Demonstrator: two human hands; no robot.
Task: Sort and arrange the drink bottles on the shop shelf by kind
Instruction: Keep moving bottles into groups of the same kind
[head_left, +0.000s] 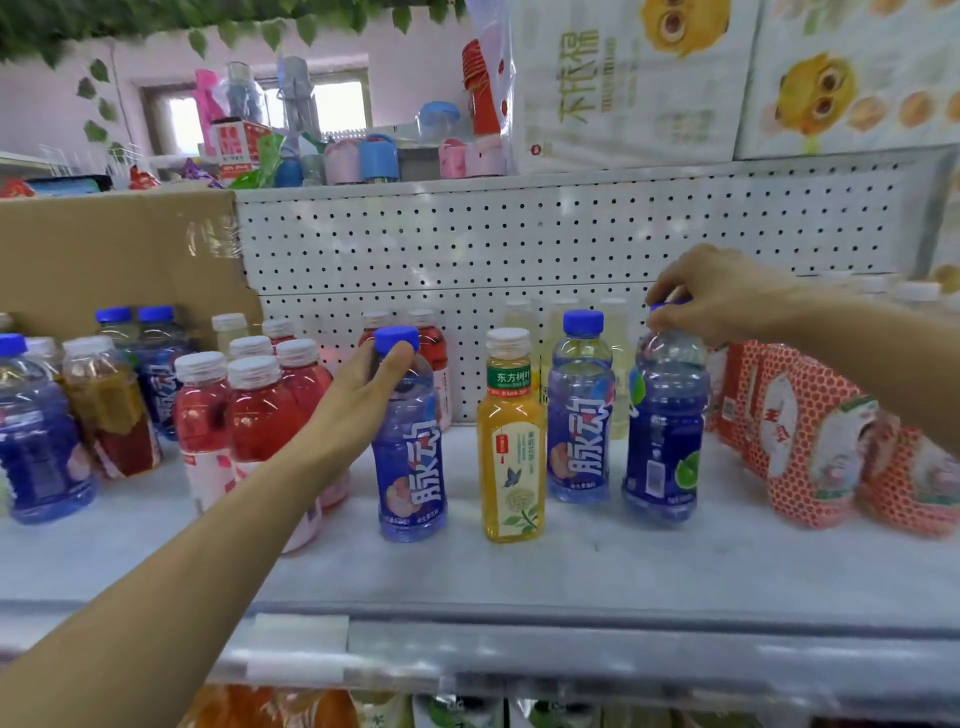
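My left grip (382, 376) is clasping the neck of an upright blue plastic bottle with a peach label (410, 441); my right grip (696, 299) is pinching the cap of a blue lime-label bottle (667, 426). A yellow tea bottle (511, 447) is standing between them on the white shelf (571, 566).

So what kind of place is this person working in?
Most likely a small shop. Drink bottles stand in groups on a metal shelf with a pegboard back panel, sealed cartons are stacked above, and each hand, left and right, grips a blue-capped bottle.
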